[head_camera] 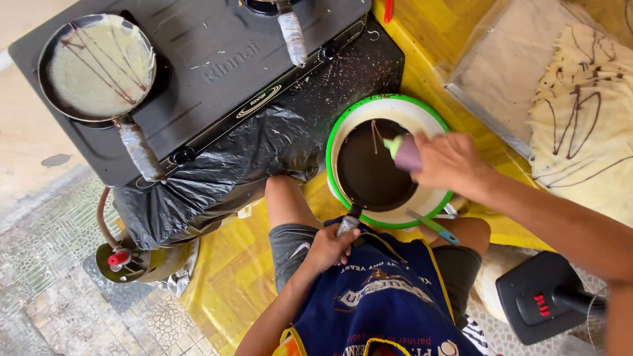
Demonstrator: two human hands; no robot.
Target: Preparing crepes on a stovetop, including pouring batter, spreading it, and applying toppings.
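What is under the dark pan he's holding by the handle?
A green-rimmed white bowl sits under the dark pan. The pan covers most of the bowl's inside, so its contents cannot be seen.

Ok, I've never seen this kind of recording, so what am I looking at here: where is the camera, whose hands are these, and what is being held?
There is one picture, from a camera worn on a person's head and looking straight down. Both hands belong to that person. The left hand grips the handle of a dark frying pan, which sits over a white bowl with a green rim. The right hand holds a small squeeze bottle with a green tip, tilted over the pan. At upper left a gas stove carries a second pan with pale batter streaked with dark lines. At right, finished thin crepes lie on a plastic-covered tray.
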